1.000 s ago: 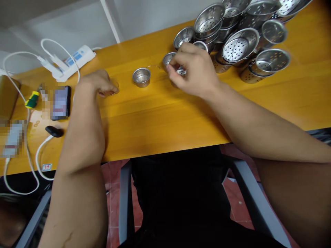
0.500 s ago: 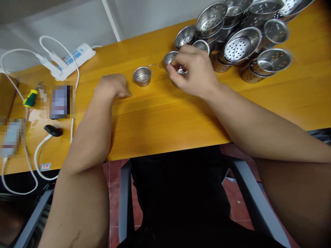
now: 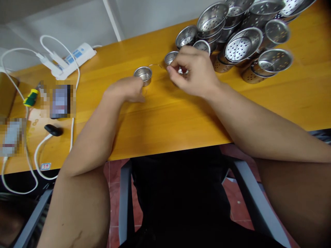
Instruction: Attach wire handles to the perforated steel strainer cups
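My left hand [image 3: 126, 90] rests on the orange wooden table [image 3: 165, 113], fingers curled under, right beside a small perforated steel cup [image 3: 143, 74] that stands alone. I cannot make out anything inside those fingers. My right hand [image 3: 192, 74] is closed in a pinch around a small steel strainer piece [image 3: 181, 70], close to another small cup [image 3: 171, 57]. A thin wire [image 3: 155, 65] runs between the lone cup and my right fingers.
A heap of several perforated steel baskets [image 3: 240, 31] fills the far right of the table. At the left lie a white power strip [image 3: 74, 58] with white cables, a phone [image 3: 60, 101], a green-and-yellow tool [image 3: 31, 97] and a black object [image 3: 53, 130]. The table's near edge meets my lap.
My left hand has slid right along the table, from near the phone to beside the lone steel cup. My right hand has stayed in place with its pinch.
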Demonstrator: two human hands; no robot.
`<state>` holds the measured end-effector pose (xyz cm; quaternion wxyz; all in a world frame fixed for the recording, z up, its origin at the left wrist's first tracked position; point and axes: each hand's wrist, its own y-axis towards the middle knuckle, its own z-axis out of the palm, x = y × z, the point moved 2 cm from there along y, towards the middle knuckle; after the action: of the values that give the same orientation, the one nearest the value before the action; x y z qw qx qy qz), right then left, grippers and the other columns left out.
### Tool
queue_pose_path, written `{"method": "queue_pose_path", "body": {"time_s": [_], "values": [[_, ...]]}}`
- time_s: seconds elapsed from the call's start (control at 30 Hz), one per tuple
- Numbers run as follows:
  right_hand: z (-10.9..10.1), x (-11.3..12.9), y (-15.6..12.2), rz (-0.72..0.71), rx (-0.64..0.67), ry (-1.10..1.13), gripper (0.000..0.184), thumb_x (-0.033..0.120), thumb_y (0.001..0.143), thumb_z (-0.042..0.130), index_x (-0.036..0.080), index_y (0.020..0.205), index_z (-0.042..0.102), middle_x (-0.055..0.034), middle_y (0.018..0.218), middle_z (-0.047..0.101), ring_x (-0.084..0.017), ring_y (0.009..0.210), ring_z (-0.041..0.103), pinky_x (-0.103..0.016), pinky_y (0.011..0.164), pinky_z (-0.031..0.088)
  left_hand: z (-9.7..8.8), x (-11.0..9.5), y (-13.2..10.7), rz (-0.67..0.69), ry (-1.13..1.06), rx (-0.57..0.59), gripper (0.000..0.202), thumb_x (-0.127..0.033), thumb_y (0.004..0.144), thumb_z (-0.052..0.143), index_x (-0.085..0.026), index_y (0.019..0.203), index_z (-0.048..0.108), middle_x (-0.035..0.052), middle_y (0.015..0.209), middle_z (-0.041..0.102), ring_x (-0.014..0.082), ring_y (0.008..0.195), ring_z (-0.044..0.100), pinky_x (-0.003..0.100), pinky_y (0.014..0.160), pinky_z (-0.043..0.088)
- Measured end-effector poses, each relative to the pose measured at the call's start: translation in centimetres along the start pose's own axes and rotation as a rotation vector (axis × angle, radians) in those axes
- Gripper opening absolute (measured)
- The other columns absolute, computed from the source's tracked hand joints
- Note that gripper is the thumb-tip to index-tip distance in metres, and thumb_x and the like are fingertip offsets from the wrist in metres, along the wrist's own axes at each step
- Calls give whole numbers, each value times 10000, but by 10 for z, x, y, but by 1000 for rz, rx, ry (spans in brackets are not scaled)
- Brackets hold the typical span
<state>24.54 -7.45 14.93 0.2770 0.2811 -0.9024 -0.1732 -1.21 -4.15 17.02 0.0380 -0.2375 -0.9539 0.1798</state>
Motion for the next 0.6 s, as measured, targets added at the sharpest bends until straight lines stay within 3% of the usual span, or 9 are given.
{"method": "queue_pose_path", "body": {"time_s": [0.07, 0.13, 0.27, 0.4, 0.5, 0.6], "values": [[1, 2, -1, -72, 52, 3, 281, 410, 1240, 598, 289, 1002, 685, -134, 1150, 757, -333, 1060, 686, -474, 980, 535, 5, -16, 2, 103, -8, -14, 403, -113, 807, 818, -256, 601, 503, -61, 528, 431, 161, 525, 390, 371, 611, 298], [7, 2, -3, -162, 140, 30, 254, 392, 1233, 614, 257, 1053, 731, -121, 1128, 754, -324, 1034, 708, -448, 936, 520, 13, -25, 8, 239, -33, -42, 304, -87, 813, 801, -247, 651, 599, -55, 599, 534, 175, 577, 454, 366, 637, 318], [25, -4, -9, -241, 330, 19, 170, 351, 1186, 719, 222, 1123, 810, -89, 1086, 772, -310, 1007, 723, -401, 904, 488, 23, -25, 18, 424, -88, -211, 201, -72, 829, 781, -256, 800, 704, -37, 801, 725, 203, 749, 607, 369, 712, 397], [37, -8, -11, -224, 393, -79, 113, 223, 1100, 740, 191, 1140, 841, -85, 1059, 785, -290, 959, 718, -378, 880, 481, 10, -29, 10, 534, -234, -483, 121, -205, 930, 836, -269, 911, 734, -5, 902, 772, 261, 1011, 727, 397, 876, 514], [35, -3, -8, -176, 469, -144, 141, 141, 1043, 743, 177, 1131, 847, -98, 1071, 801, -288, 949, 731, -377, 854, 476, 3, -39, -5, 614, -344, -576, 138, -338, 1030, 872, -282, 1048, 748, -1, 968, 758, 271, 1211, 697, 414, 999, 532], [25, 10, -6, -98, 618, -254, 145, 108, 1034, 753, 183, 1094, 860, -89, 1019, 810, -284, 911, 735, -378, 799, 454, 12, -36, -9, 676, -407, -648, 244, -403, 1068, 918, -286, 1127, 712, -6, 1020, 719, 250, 1284, 621, 421, 1068, 513]]}}
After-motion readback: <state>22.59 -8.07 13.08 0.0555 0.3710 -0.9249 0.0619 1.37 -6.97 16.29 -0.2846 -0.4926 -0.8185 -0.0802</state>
